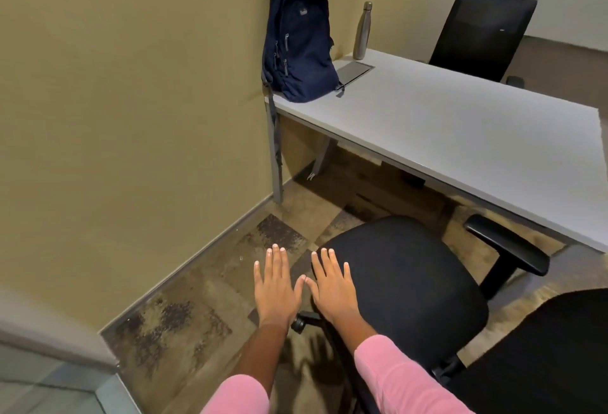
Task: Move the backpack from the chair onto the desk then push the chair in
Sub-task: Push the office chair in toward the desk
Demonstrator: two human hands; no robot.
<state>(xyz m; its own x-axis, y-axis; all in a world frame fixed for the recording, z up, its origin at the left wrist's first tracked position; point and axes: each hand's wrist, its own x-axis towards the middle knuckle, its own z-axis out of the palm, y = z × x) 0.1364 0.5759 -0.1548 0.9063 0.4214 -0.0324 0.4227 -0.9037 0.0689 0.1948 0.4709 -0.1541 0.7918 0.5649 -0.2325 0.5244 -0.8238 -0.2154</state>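
The dark navy fabric backpack [301, 38] stands upright at the far left corner of the white rectangular counter [460, 124], leaning against the tan wall [131, 84], with one grey strap hanging down over the counter's edge beside the grey metal leg. Just right of it lies a flat grey panel [354, 71] set in the countertop, and behind that stands a slim brushed-steel bottle [362, 31], upright and apart from the backpack.

The black cushioned swivel chair [404, 285] sits in front of the counter, its seat bare and mostly outside the counter's edge; its right armrest reaches under the front edge.

The left hand [274, 285] is spread flat with fingers extended, an open grip holding nothing, over the patterned brown carpet [184, 311]. The right hand [332, 285] is likewise flat and open, over the seat's left rim. The thumbs meet tip to tip. Both wrists show pink sleeves.

A second black mesh-backed chair [480, 35] stands at the counter's far side.
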